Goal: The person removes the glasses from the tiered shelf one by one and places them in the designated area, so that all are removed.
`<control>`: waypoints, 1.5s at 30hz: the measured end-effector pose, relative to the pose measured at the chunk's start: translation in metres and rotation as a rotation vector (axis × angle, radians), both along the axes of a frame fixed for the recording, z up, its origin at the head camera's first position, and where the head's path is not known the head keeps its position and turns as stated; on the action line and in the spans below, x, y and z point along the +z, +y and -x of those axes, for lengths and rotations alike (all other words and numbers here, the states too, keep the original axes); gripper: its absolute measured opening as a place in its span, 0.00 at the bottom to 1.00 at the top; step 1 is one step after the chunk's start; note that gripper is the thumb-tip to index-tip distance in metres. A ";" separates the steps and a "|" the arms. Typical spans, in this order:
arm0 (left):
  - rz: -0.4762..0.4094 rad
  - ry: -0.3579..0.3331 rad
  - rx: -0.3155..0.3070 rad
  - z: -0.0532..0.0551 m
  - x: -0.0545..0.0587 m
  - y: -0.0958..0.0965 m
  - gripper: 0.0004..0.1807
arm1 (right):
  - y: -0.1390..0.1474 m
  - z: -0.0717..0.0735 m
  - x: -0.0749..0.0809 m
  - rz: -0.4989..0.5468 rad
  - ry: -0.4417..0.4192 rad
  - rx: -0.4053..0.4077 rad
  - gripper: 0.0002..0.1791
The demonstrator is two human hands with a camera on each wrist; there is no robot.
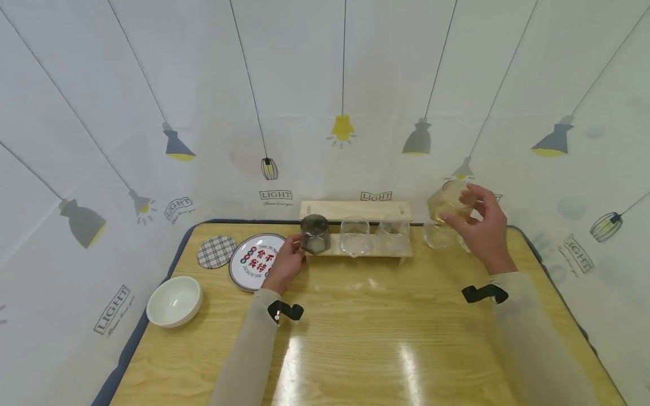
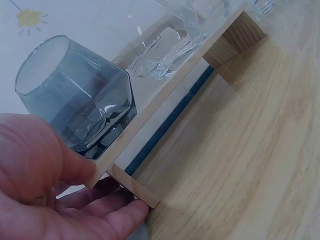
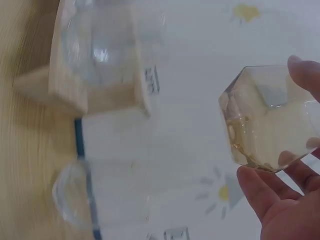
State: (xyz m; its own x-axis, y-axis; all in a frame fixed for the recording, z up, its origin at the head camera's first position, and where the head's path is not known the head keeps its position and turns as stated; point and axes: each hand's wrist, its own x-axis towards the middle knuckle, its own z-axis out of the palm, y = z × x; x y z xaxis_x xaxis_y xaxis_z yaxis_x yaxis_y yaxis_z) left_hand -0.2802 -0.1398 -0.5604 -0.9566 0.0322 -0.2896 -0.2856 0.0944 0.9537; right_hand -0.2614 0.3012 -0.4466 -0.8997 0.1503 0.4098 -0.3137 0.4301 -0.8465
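Observation:
My left hand (image 1: 285, 266) grips the left end of a low wooden rack (image 2: 167, 89), thumb at the top board and fingers around the end leg (image 2: 134, 187). Just above that thumb, a smoky grey glass (image 1: 315, 239) stands on the rack. Two clear glasses (image 1: 354, 239) stand further right along the same board. Up in the air at the right, my right hand (image 1: 486, 230) holds an amber-tinted faceted glass (image 3: 270, 120), its thumb and fingers on opposite sides. Another clear glass (image 1: 438, 237) stands on the table below it, partly overlapped in the head view.
Behind the front board runs a second wooden board (image 1: 355, 210), close to the printed backdrop. To the left lie a plate with red characters (image 1: 249, 277), a checked coaster (image 1: 215, 252) and a white bowl (image 1: 174, 301). The wooden table (image 1: 355, 327) has a dark blue edge.

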 end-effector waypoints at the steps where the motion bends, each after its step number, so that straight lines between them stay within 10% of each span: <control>1: 0.001 0.002 0.003 0.000 -0.001 0.000 0.25 | 0.007 0.002 -0.002 -0.001 -0.005 -0.016 0.41; 11: -0.016 -0.010 0.018 0.002 -0.005 -0.002 0.25 | 0.075 0.014 -0.021 -0.017 -0.068 -0.203 0.43; 23: -0.015 -0.032 0.019 0.003 -0.004 -0.004 0.26 | 0.138 0.031 -0.052 -0.098 -0.341 -0.380 0.50; 38: -0.030 -0.024 -0.006 0.001 -0.001 -0.002 0.24 | 0.167 0.027 -0.092 -0.021 -0.573 -0.431 0.57; 45: -0.027 0.007 -0.014 0.001 -0.004 -0.004 0.24 | 0.144 0.006 -0.081 -0.054 -0.589 -0.408 0.53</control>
